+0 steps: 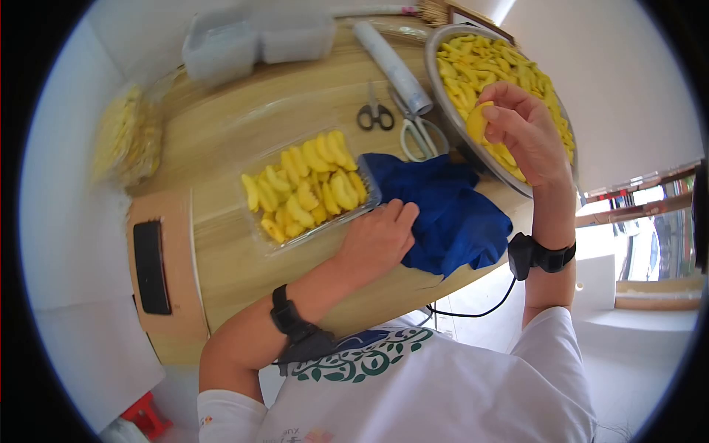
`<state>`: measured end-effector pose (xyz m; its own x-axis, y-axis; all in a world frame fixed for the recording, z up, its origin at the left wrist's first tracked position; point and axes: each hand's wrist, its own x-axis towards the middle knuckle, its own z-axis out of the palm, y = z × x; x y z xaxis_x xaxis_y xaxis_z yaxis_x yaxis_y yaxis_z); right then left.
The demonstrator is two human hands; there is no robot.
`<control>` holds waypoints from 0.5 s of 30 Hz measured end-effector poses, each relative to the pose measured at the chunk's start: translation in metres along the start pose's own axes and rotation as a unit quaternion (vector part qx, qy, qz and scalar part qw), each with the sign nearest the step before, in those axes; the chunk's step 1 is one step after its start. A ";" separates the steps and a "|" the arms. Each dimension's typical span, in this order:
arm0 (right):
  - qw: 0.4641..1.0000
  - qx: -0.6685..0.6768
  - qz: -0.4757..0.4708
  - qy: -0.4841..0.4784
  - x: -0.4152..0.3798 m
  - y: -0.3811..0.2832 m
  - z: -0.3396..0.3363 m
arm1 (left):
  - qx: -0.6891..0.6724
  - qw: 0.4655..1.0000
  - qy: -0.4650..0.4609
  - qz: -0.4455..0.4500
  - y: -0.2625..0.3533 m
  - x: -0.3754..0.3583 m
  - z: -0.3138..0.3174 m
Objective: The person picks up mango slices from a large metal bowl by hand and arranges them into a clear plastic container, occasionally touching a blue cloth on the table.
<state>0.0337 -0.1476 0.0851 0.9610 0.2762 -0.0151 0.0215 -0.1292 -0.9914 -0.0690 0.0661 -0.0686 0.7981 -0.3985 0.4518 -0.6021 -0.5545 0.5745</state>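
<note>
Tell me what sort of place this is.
Probably a small food-packing workspace: a large metal bowl of yellow slices, a clear tray of them, and plastic containers on the wooden table.

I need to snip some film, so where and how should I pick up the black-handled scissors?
Grip the black-handled scissors by the two finger loops, coming from your own side and slightly above. They lie flat with the loops toward you and the blades pointing away, so that approach should keep your fingers off the edges.
</note>
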 end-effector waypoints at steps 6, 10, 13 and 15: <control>0.984 0.022 0.030 -0.175 0.026 0.006 0.096 | 0.020 1.000 -0.017 -0.013 -0.002 -0.004 0.004; 0.968 -0.019 0.059 -0.242 0.052 0.028 0.140 | 0.016 1.000 -0.010 -0.003 -0.005 -0.004 0.006; 0.963 -0.086 0.039 -0.254 0.065 0.034 0.156 | -0.002 1.000 -0.014 -0.005 -0.006 -0.005 0.008; 0.955 -0.106 0.012 -0.276 0.072 0.035 0.163 | -0.009 1.000 -0.002 -0.008 -0.005 -0.005 0.009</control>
<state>0.0583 0.0227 0.0279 0.6706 0.7240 -0.1612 0.1129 -0.3145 -0.9425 -0.0697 0.0645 -0.0803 0.8074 -0.3924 0.4405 -0.5899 -0.5476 0.5934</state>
